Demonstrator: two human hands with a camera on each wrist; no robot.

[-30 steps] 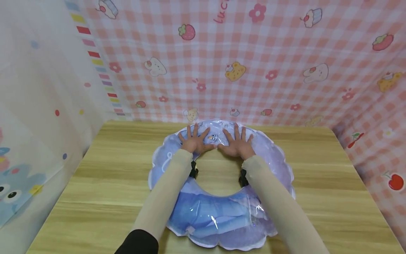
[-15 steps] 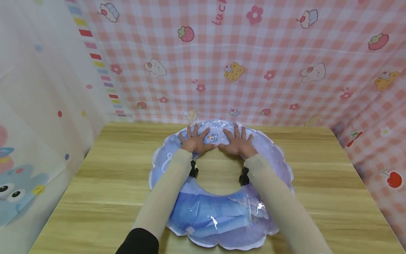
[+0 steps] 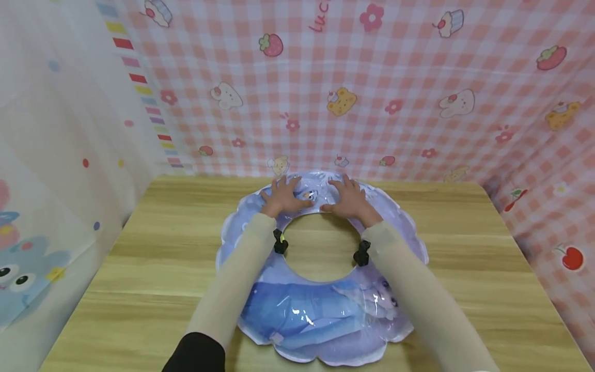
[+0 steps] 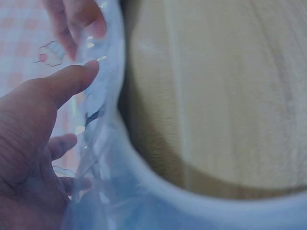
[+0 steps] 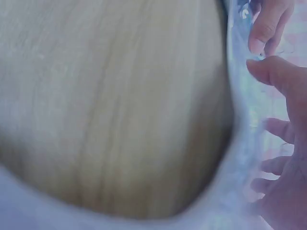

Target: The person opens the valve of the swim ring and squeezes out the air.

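A blue and purple printed swim ring (image 3: 307,310) with a scalloped rim lies on the wooden table, its round hole facing up. Both hands are over its far side. My left hand (image 3: 283,199) is left of the printed character there, fingers spread and slightly bent. On the other side of that print, my right hand (image 3: 349,199) has its fingers apart and a little bent too. The thumbs point toward each other near the inner edge. In the left wrist view the thumb (image 4: 76,81) lies against the clear plastic. Neither hand is wrapped around the ring.
The wooden table (image 3: 469,289) extends on both sides of the ring. Behind it hangs a pink checked cloth (image 3: 307,77), and a pale dotted cloth (image 3: 56,129) hangs at the left. A small black device (image 3: 280,243) sits at the left wrist, with another black device (image 3: 361,253) at the right.
Flat, spread hands have risen slightly and their fingers have bent. The ring's far side looks shifted slightly away, and the ring's surface has changed shape a little.
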